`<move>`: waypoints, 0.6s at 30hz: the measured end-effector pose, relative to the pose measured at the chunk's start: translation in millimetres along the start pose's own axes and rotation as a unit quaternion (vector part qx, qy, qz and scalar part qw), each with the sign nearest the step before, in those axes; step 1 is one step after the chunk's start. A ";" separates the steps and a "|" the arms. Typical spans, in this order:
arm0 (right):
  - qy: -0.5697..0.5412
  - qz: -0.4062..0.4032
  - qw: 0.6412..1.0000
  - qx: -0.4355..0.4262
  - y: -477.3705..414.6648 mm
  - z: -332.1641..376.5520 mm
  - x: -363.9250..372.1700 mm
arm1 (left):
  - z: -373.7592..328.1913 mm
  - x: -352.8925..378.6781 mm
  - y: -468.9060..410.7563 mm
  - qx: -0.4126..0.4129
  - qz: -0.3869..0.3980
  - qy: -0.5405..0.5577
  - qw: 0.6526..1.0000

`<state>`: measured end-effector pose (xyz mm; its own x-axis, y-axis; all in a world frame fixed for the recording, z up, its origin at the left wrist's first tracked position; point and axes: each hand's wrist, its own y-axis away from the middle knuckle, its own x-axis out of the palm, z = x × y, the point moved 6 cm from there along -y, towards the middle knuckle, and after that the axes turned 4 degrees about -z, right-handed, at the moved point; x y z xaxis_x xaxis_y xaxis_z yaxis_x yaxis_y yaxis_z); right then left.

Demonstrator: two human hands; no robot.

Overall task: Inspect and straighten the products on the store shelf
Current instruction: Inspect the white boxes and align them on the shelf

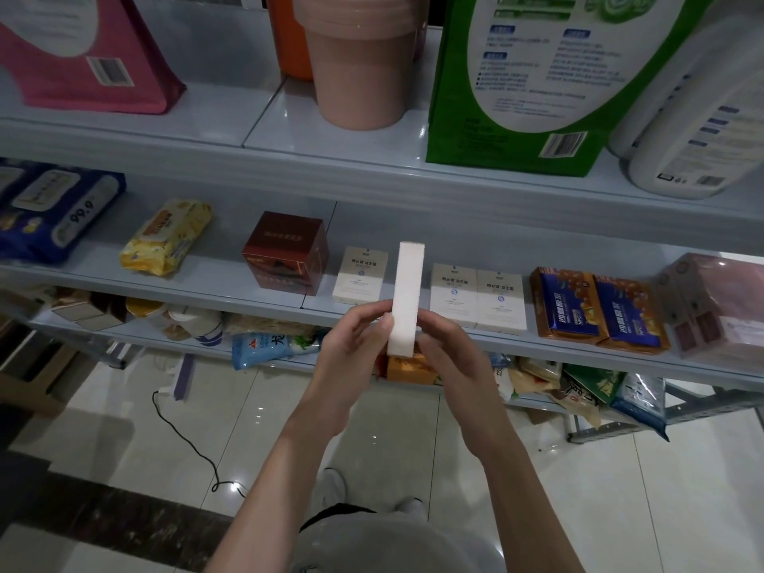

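Both hands hold one slim white box [407, 297] edge-on in front of the middle shelf [215, 289]. My left hand [351, 351] grips its lower left side and my right hand [450, 357] grips its lower right side. Behind it, upright on the shelf, stand a matching white box [360, 275] to the left and two more white boxes [477, 297] to the right, with a gap between them. A dark red box [286, 252] stands further left.
Yellow wipes [165, 237] and a blue pack [53, 213] lie at the shelf's left; two blue-orange packs [599, 310] and a pink wrapped bundle [721, 308] sit right. The upper shelf carries a pink tub [364, 64], a green box [537, 76] and a white jug [703, 117]. Snack bags [578, 390] fill the bottom shelf.
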<state>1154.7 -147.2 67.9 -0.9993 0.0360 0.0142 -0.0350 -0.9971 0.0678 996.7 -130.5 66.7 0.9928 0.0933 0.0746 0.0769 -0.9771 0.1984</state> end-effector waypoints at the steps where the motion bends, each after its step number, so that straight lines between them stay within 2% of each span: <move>1: -0.003 -0.002 1.000 -0.001 0.1 0.2 0.6 | -1.2 1.3 0.3 0.004 0.008 0.002 1.000; 5: 0.013 -0.008 1.000 0.006 -2.2 -4.7 1.9 | -6.0 8.7 3.1 0.013 0.039 -0.003 0.999; 18: 0.022 -0.016 0.999 0.030 -6.4 -12.2 2.2 | -3.5 14.0 2.2 -0.002 0.038 -0.027 0.999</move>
<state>1152.6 -141.6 55.4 -0.9975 0.0627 -0.0324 -0.0663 -0.9897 0.1272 1010.5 -130.7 71.5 0.9993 0.0088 0.0372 0.0012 -0.9801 0.1986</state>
